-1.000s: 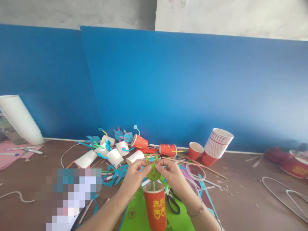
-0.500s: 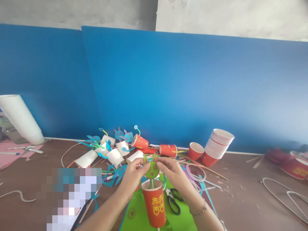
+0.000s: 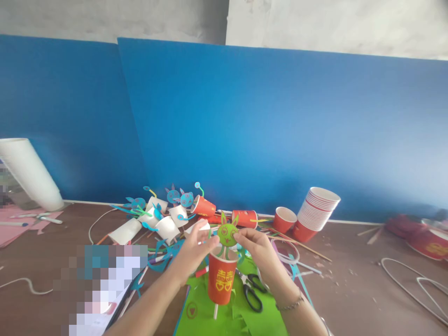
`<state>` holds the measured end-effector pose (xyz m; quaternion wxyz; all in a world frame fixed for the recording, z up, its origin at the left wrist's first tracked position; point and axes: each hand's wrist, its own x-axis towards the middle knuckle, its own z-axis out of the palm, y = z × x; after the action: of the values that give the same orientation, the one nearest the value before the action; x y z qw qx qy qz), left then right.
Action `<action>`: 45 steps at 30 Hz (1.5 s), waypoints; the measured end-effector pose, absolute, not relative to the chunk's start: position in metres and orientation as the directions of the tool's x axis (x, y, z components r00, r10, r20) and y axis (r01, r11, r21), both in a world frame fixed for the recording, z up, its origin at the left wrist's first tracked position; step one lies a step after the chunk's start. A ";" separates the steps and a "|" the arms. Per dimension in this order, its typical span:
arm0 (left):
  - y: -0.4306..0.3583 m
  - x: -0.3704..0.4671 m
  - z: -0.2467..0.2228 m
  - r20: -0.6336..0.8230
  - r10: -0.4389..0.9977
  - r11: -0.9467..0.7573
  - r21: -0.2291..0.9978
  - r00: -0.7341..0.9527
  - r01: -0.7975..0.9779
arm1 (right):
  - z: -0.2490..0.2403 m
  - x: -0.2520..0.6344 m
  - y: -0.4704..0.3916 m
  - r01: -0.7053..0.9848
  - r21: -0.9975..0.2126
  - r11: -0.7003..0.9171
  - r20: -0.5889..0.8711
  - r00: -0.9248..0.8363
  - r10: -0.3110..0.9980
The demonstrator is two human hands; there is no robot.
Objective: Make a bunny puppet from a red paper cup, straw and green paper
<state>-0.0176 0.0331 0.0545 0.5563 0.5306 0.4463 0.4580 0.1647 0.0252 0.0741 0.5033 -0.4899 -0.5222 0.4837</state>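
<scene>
A green paper rabbit face (image 3: pixel 227 235) with long ears and a drawn face stands above the mouth of a red paper cup (image 3: pixel 221 282) with yellow characters. Green strips hang from the face into the cup's opening, and a white stick (image 3: pixel 215 311) pokes out below its base. My left hand (image 3: pixel 199 246) is closed at the left edge of the face, thumb in front. At the right edge, my right hand (image 3: pixel 257 245) pinches it between thumb and fingers. The cup hangs over green paper sheets (image 3: pixel 203 312). Black-handled scissors (image 3: pixel 252 298) lie on these sheets.
Several white cups (image 3: pixel 168 228) with blue paper rabbits lie at the back left. A cup stack (image 3: pixel 318 210) leans at the back right, near a red cup (image 3: pixel 284 219). A blue panel (image 3: pixel 245 116) borders the table. A white cable (image 3: pixel 413 284) coils at right.
The cup and rabbit face have moved up slightly, and the cup's base has swung left. More of the stick shows below it. The face has turned a little, and both hands have shifted with it.
</scene>
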 end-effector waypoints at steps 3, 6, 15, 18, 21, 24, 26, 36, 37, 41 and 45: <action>0.027 -0.010 0.052 -0.031 0.904 0.137 0.966 0.426 -0.219 | 0.075 0.165 0.025 -0.028 -0.999 0.043 0.042 0.025 0.999; 0.021 -0.005 0.052 -0.021 0.893 0.123 0.972 0.449 -0.200 | 0.073 0.165 0.026 -0.062 -0.997 0.039 0.037 0.043 0.998; 0.019 -0.003 0.055 0.083 0.930 -0.030 0.988 0.358 -0.151 | 0.081 0.161 0.024 -0.051 -0.997 0.057 0.061 -0.093 0.994; 0.018 -0.003 0.057 0.086 0.919 0.008 0.971 0.385 -0.237 | 0.080 0.160 0.023 -0.055 -0.996 0.070 0.077 -0.139 0.987; 0.021 -0.003 0.056 0.010 0.939 0.090 0.957 0.342 -0.275 | 0.076 0.162 0.024 -0.047 -0.995 0.086 0.089 -0.070 0.994; 0.024 -0.004 0.053 0.033 0.953 0.046 0.967 0.300 -0.253 | 0.075 0.164 0.025 0.017 -0.997 0.080 0.079 -0.057 0.995; 0.025 -0.004 0.052 0.092 0.949 -0.035 0.981 0.301 -0.191 | 0.076 0.164 0.026 0.045 -0.996 0.078 0.074 -0.093 0.993; 0.020 0.000 0.057 -0.012 0.931 0.129 0.946 0.365 -0.298 | 0.066 0.159 0.028 0.140 -0.987 0.081 0.060 -0.146 0.987; 0.021 -0.001 0.055 -0.043 0.939 0.145 0.950 0.342 -0.278 | 0.066 0.158 0.028 0.140 -0.986 0.086 0.064 -0.154 0.986; 0.026 -0.003 0.053 -0.082 0.973 0.135 0.959 0.214 -0.248 | 0.071 0.160 0.027 0.086 -0.994 0.074 0.064 -0.105 0.992; 0.028 -0.007 0.058 -0.074 0.982 0.113 0.969 0.176 -0.220 | 0.069 0.166 0.030 0.140 -0.990 0.004 -0.005 -0.065 0.998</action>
<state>-0.0073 0.0284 0.0576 0.6174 0.4548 0.4187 0.4866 0.1660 0.0302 0.0692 0.4470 -0.5174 -0.5497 0.4798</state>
